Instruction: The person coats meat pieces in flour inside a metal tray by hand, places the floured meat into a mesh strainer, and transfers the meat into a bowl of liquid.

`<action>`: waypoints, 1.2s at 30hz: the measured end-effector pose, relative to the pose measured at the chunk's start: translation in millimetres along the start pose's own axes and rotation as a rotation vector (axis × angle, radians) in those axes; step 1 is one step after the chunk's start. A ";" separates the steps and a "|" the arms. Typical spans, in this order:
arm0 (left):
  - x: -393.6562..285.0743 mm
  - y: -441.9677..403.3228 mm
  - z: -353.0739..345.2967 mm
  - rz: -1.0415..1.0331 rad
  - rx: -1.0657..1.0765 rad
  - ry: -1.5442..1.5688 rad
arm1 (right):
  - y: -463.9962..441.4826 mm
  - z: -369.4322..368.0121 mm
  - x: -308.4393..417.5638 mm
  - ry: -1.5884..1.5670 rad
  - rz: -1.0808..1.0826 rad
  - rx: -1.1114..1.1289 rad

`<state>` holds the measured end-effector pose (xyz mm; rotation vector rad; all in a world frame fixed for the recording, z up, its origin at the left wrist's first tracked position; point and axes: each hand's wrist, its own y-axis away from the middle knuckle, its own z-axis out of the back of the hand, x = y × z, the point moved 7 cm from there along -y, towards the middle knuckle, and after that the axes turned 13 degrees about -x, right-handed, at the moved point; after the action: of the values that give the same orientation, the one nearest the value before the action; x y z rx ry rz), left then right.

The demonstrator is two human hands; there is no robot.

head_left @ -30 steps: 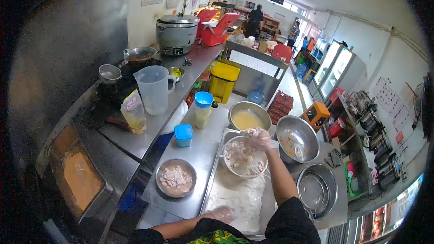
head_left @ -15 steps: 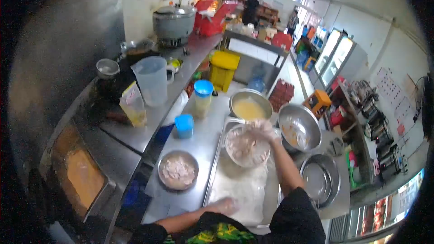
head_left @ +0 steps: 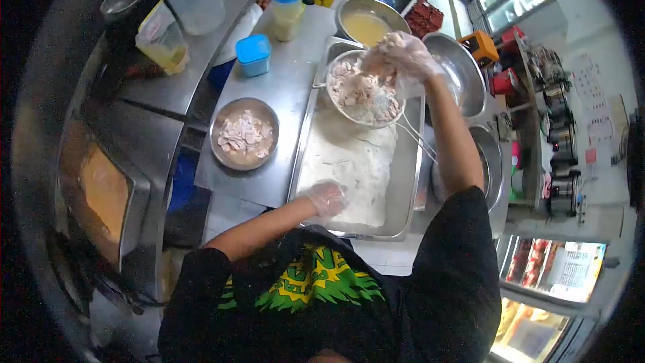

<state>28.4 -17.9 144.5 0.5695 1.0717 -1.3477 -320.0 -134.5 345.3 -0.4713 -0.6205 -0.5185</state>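
Observation:
My right hand, in a clear plastic glove, is closed around pale raw meat pieces. It is over a round strainer holding more meat pieces dusted with white powder. The strainer rests over the far end of a deep metal tray, its wire handle pointing right. White flour-like powder lies in the tray. My left hand, also gloved, has its fingers stretched out at the near left part of the powder and holds nothing. Left of the tray is a metal bowl of raw meat pieces in liquid.
A bowl of yellowish liquid stands behind the strainer. Metal bowls line the right side. Left are a blue-lidded container, a blue-topped container and a clear jug. An orange-coated pan sits far left.
The view has tilted down toward the table. My right hand has lifted meat pieces above the strainer. My left hand remains at the near end of the tray.

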 end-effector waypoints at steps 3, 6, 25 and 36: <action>-32.6 -12.3 9.2 0.044 0.241 -0.233 | 24.5 20.1 59.0 -0.156 -0.029 0.111; -53.0 -9.4 32.5 -0.044 0.188 -0.210 | 36.4 39.6 98.0 -0.329 -0.071 0.156; -37.4 -14.0 28.5 0.051 0.159 -0.120 | 98.5 -234.8 191.5 -0.361 0.122 0.525; -20.3 1.9 18.8 0.020 0.023 -0.041 | 128.5 -246.2 211.1 0.004 0.519 0.302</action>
<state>37.9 -23.5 169.9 0.5662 1.0159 -1.3507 5.2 -237.4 272.2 -0.3255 -0.5349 0.0686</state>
